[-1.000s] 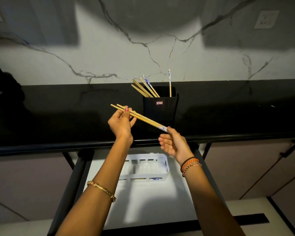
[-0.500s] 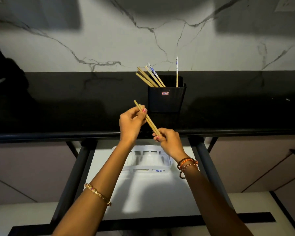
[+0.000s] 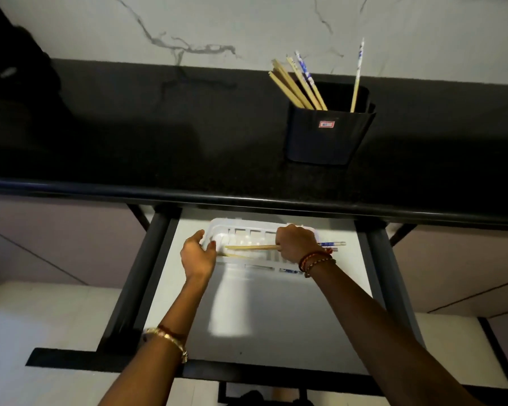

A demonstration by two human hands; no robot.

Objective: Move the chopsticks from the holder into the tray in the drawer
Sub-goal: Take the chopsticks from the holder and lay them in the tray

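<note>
1. The right hand (image 3: 294, 244) reaches into the open drawer (image 3: 276, 312), its fingers curled around a pair of chopsticks (image 3: 251, 247) lying roughly level across the white tray (image 3: 217, 227).
2. The blue-patterned ends of that pair stick out to the right past the wrist, over the tray's right end.
3. The left hand (image 3: 197, 256) sits at the tray's left end, fingers loosely spread against its rim; whether they touch the chopstick tips, I cannot tell.
4. The tray lies at the back of the drawer, just under the counter (image 3: 159, 136) edge.
5. The black holder (image 3: 326, 136) stands on the counter with the remaining chopsticks (image 3: 296, 83) leaning inside it.
</note>
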